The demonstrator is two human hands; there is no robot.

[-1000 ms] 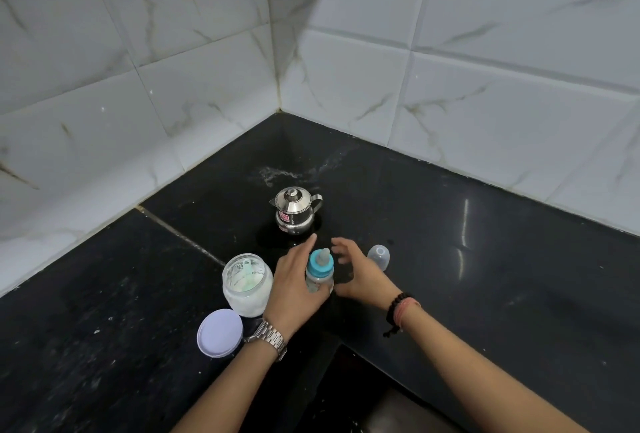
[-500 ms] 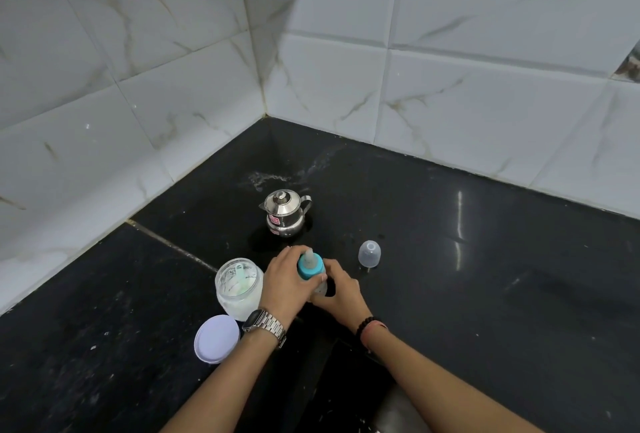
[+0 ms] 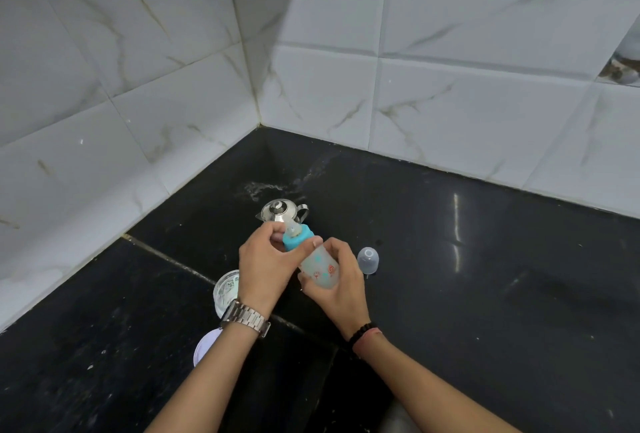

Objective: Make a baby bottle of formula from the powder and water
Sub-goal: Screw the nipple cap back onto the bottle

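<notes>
The baby bottle (image 3: 320,268) is frosted, with a blue collar (image 3: 298,237) and a clear teat, and is tilted to the left above the counter. My right hand (image 3: 341,285) is wrapped around the bottle's body. My left hand (image 3: 265,264) grips the blue collar from the left. Behind my left wrist stands the open powder jar (image 3: 227,289), mostly hidden. Its white lid (image 3: 204,349) lies flat in front of it. A small steel kettle (image 3: 280,211) with its lid on stands just behind the bottle.
The bottle's clear dome cap (image 3: 369,259) rests on the black stone counter (image 3: 485,276) to the right of my hands. White marble-look tiled walls (image 3: 381,86) meet in a corner behind the kettle. A spill mark lies behind the kettle.
Both hands have closed on the bottle and lifted it off the counter, tilting it left. One second ago my right hand was open beside it.
</notes>
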